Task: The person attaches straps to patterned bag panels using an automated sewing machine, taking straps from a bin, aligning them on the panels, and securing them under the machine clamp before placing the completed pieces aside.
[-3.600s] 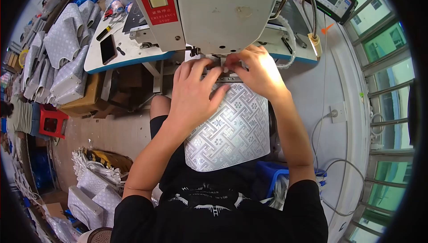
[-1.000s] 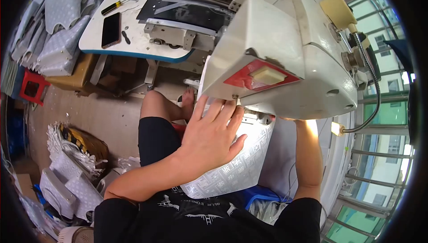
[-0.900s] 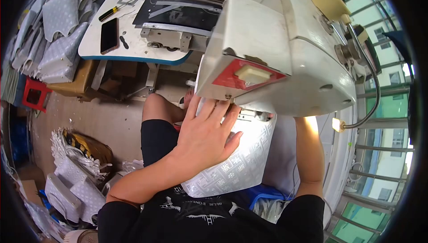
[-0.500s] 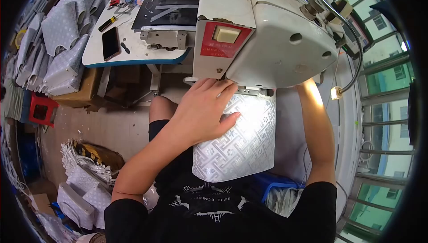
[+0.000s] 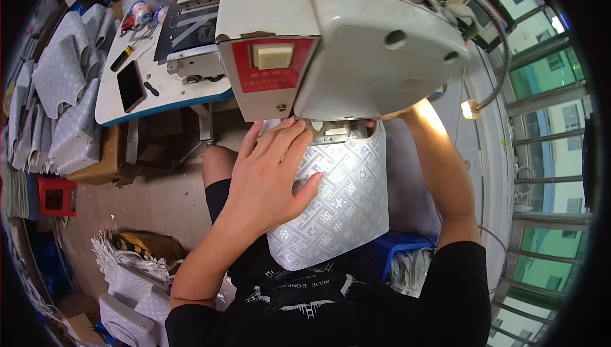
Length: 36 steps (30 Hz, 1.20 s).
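A silver-white patterned fabric piece (image 5: 340, 197) hangs from under the head of a large white sewing machine (image 5: 382, 48) down towards my lap. My left hand (image 5: 270, 169) lies on the left edge of this fabric, fingers stretched out and thumb apart, its fingertips close to the metal plate (image 5: 328, 136) below the machine head. My right hand (image 5: 388, 117) is at the far right side, under the machine head. Only a bit of it shows, and the machine hides most of its fingers.
Left of the machine stands a white table (image 5: 172, 86) with a phone (image 5: 130, 86) and a screwdriver (image 5: 121, 59). Stacked patterned pieces (image 5: 60, 73) fill the far left. A blue bin (image 5: 394, 251) sits by my right side; a flexible lamp (image 5: 471, 108) hangs at right.
The view has shifted, so the machine appears further left and closer. My left fingers have spread a little, and a fingertip of my right hand now shows beside the plate. Glare on the fabric has faded.
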### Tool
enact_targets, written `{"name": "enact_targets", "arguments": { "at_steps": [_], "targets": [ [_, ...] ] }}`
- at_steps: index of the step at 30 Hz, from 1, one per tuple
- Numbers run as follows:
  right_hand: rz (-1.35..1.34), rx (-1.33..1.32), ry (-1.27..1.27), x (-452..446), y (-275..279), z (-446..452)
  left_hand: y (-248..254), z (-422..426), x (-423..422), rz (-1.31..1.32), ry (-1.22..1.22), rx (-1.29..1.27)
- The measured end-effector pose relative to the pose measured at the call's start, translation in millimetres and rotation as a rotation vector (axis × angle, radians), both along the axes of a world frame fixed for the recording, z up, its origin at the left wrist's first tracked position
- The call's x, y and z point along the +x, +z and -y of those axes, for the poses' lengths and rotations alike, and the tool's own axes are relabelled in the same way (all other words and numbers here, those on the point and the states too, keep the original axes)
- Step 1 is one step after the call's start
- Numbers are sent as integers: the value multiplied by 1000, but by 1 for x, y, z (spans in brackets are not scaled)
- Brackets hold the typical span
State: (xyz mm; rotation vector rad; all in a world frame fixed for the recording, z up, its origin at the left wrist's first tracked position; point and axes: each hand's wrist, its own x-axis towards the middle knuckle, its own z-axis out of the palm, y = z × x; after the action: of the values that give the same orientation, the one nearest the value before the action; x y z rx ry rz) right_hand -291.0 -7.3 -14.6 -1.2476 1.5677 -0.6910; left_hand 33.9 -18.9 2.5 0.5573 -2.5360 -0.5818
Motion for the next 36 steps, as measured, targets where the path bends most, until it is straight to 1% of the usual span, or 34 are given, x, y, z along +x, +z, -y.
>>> {"name": "enact_targets", "arguments": {
  "at_steps": [5,6,8,9,10,12,13,15,16,17,19,20,21,23,24,25,27,28,31,32,35,36],
  "targets": [
    [-150,53,97,36,37,-25,-13,5,5,-47,-22,-26],
    [-162,26,101,41,32,-35,-14,2,11,-57,-16,-53],
    [167,-122,-309,48,10,-68,-23,-22,33,-103,118,111],
    [162,-158,-318,49,14,-73,-37,-32,49,-165,135,220],
    [117,-484,-406,56,16,-76,-58,-45,65,-216,145,334],
    [21,-1096,-614,77,16,-87,-101,-82,94,-387,147,975],
    [27,-1097,-645,83,26,-88,-101,-97,102,-359,135,972],
    [-438,-1248,-519,87,60,-81,-93,-130,106,-417,59,1294],
    [-427,-1259,-505,90,67,-82,-84,-141,103,-464,29,1450],
    [-526,-1254,-541,94,72,-82,-76,-148,102,-487,47,1437],
    [-719,-1245,-615,104,79,-80,-56,-150,95,-293,43,1203],
    [-705,-1259,-596,106,81,-79,-50,-148,91,-191,40,1090],
    [-578,-1205,-623,109,82,-79,-51,-146,87,-206,57,1086],
    [-303,-1073,-630,119,82,-73,-59,-146,87,-139,43,1022],
    [-42,-1126,-641,123,83,-66,-59,-148,95,-103,62,993],
    [227,-1153,-650,124,85,-61,-54,-151,100,-121,130,996],
    [520,-1146,-593,120,90,-58,-42,-153,92,-154,117,1071],
    [547,-1137,-572,120,92,-58,-38,-154,90,-164,89,1103],
    [797,-1088,-563,111,96,-66,-35,-155,87,-173,113,1062],
    [795,-1090,-566,102,89,-68,-36,-156,87,-173,107,1046],
    [929,-1146,-188,74,42,-69,-43,-158,87,-192,107,1007],
    [810,-1231,-146,74,30,-67,-45,-157,86,-198,105,984]
  ]
}}
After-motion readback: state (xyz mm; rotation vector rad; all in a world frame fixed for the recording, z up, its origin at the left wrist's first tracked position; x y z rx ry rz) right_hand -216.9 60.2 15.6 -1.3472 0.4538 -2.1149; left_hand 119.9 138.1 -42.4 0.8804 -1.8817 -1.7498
